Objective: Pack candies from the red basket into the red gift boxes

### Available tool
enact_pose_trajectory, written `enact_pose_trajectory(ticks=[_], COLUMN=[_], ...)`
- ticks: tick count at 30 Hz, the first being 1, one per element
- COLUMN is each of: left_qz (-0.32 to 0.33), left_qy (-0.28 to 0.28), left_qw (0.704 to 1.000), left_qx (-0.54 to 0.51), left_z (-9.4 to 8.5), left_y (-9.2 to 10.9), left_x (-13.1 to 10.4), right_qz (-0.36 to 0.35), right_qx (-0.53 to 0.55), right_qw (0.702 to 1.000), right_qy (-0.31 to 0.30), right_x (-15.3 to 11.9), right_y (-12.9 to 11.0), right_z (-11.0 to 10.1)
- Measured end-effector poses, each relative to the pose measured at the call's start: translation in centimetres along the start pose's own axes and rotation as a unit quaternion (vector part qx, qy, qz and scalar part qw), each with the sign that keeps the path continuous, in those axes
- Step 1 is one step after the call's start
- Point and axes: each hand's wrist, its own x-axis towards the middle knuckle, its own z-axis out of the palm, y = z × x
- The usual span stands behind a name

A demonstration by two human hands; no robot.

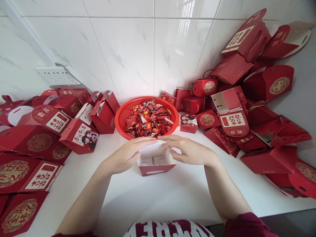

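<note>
An open-topped red paper gift box [156,169] with a white inside stands on the white table in front of me; its folded bottom flaps show, and no candy is visible in it. My left hand [128,153] holds its far left edge, fingers stretched along the back rim and thumb by the left wall. My right hand [189,148] grips the far right rim, with some fingertips bent over into the box. Just behind my hands sits a red plastic basket [118,123] of wrapped candies [150,120].
Several red gift boxes [40,141] are packed together on the left. More boxes [233,121] pile up on the right, against the wall. A small printed box [188,123] stands right of the basket. A tiled wall [123,49] with a power strip [58,75] closes off the back.
</note>
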Motion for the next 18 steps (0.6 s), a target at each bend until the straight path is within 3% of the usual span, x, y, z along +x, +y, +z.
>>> enact_pose_trajectory(ticks=[6,10,14,18], left_qz=[0.009,0.029,0.031,0.019], left_qy=[0.054,0.063,0.077,0.093], left_qw=[0.992,0.988,0.991,0.982], left_qx=[-0.111,-0.136,-0.103,-0.164], left_z=[2.2,2.1,1.4,1.6], left_y=[-1.3,-2.8,-4.4,-5.2], left_x=[1.2,1.2,1.1,1.4], right_qz=[-0.002,-0.004,0.019,0.016], right_qx=[0.046,0.040,0.027,0.029], right_qw=[0.999,0.998,0.999,0.999], right_qy=[-0.024,-0.040,0.002,0.037], right_x=[1.2,1.1,0.7,0.9], right_y=[-0.2,0.1,0.8,0.7], right_z=[0.9,0.8,0.4,0.3])
